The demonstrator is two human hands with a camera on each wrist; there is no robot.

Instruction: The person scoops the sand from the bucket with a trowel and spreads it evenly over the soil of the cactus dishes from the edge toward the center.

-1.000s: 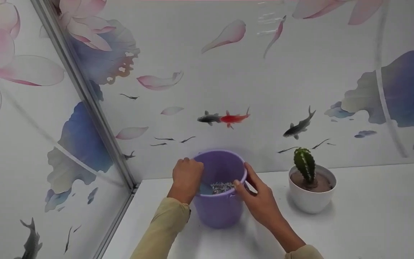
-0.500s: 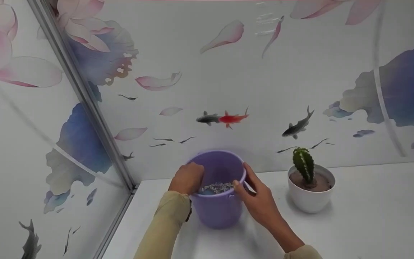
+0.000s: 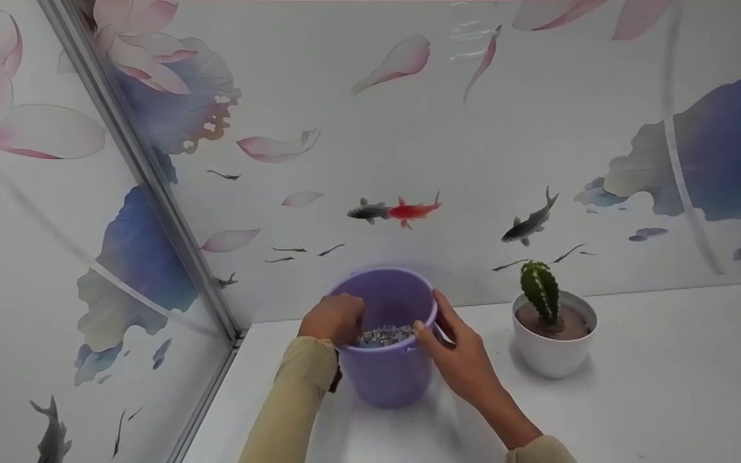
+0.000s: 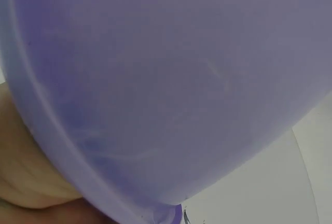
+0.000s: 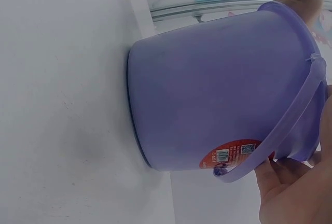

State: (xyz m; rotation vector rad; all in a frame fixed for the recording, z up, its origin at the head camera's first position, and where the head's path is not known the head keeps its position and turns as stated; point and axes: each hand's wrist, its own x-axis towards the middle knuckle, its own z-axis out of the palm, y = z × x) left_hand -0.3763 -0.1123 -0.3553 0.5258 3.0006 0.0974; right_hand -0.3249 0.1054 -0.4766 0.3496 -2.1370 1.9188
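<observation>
A purple bucket [image 3: 386,373] stands upright on the white table, with grey-white, gravel-like bits [image 3: 386,335] inside. My left hand [image 3: 333,318] reaches over its left rim, the fingers down inside and hidden. A bluish patch shows by that hand in the bucket; what it is, I cannot tell. In the left wrist view the bucket's wall [image 4: 181,89] fills most of the frame. My right hand [image 3: 464,350] grips the right rim, thumb at the near side and fingers at the outer side. The right wrist view shows the bucket's hanging handle [image 5: 290,120] and a red label [image 5: 228,154].
A green cactus [image 3: 540,292] grows in a white pot [image 3: 557,357] on the table [image 3: 679,373], right of the bucket. Behind stands a wall panel [image 3: 448,141] printed with fish and petals. A metal strip [image 3: 145,173] joins it to the left panel.
My left hand has sunk lower and slightly left into the bucket, and more of the gravel-like bits show. The right hand keeps its grip on the rim. The view shifts slightly.
</observation>
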